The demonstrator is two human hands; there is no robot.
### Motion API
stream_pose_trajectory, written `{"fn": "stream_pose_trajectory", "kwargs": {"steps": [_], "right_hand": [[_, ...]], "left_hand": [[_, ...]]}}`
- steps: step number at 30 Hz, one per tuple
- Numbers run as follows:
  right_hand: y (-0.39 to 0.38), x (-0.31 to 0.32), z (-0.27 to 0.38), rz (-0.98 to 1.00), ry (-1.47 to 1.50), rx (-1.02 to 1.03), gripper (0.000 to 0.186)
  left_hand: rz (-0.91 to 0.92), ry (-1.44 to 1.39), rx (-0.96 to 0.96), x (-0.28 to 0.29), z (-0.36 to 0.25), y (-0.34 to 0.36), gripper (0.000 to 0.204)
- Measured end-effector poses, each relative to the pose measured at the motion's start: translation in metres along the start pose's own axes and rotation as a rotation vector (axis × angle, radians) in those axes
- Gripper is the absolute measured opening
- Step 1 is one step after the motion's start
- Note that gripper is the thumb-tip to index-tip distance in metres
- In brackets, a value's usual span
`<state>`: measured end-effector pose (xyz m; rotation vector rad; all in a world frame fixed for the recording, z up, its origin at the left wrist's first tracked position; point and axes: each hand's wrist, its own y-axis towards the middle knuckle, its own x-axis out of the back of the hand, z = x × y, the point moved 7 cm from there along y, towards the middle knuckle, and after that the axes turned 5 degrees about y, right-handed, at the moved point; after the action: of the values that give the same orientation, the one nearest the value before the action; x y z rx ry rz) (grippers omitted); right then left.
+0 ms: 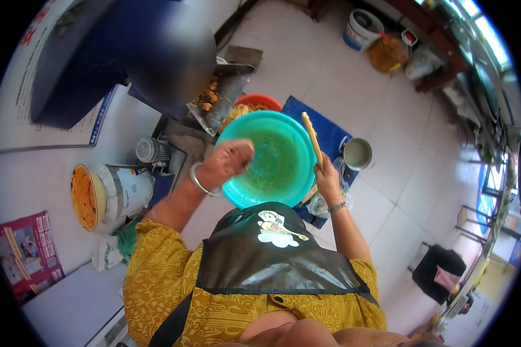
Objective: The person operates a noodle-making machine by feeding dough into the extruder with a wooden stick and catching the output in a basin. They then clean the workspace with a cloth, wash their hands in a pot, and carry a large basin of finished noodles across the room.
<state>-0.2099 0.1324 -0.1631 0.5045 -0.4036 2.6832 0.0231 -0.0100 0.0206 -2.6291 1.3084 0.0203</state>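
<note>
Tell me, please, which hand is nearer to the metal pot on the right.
Right: the right hand is just left of the pot; the left hand is farther left, over the teal basin.

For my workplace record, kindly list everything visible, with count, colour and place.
Basin: one, turquoise, centre
Second basin: one, red, behind it
Mat: one, blue, on floor
Pot: one, grey, right of basin
Bucket: one, white, upper right
Jug: one, amber, beside bucket
Motor: one, grey, left
Bowl: one, yellow, far left
Seat: one, black, lower right
Poster: one, magenta, lower left
Stick: one, pale, basin's right edge
Apron: one, dark, on person
Smaller items: unclear
Left hand: one, bare, basin's left edge
Right hand: one, bare, around stick
</note>
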Motion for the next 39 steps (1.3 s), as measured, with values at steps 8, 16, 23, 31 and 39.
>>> {"fn": "stream_pose_trajectory", "kwargs": {"steps": [8,16,23,31,39], "right_hand": [[0.002,0.021,0.097,0.071,0.127,0.160,0.043],[-0.009,0.041,0.249,0.178,-0.182,0.666,0.039],[0.012,-0.015,0.325,0.319,-0.907,0.884,0.034],[0.049,-0.045,0.349,0.363,-0.781,0.744,0.032],[0.065,-0.085,0.323,0.248,-0.580,0.527,0.032]], "left_hand": [[-0.455,1.432,-0.603,0.079,-0.102,0.032,0.014],[-0.775,0.100,-0.450,0.151,-0.093,-0.011,0.026],[-0.697,-1.180,-0.057,0.141,0.063,-0.041,0.025],[-0.540,-1.207,-0.061,0.107,0.058,-0.036,0.019],[-0.640,-1.336,0.032,0.120,0.091,0.001,0.018]]}}
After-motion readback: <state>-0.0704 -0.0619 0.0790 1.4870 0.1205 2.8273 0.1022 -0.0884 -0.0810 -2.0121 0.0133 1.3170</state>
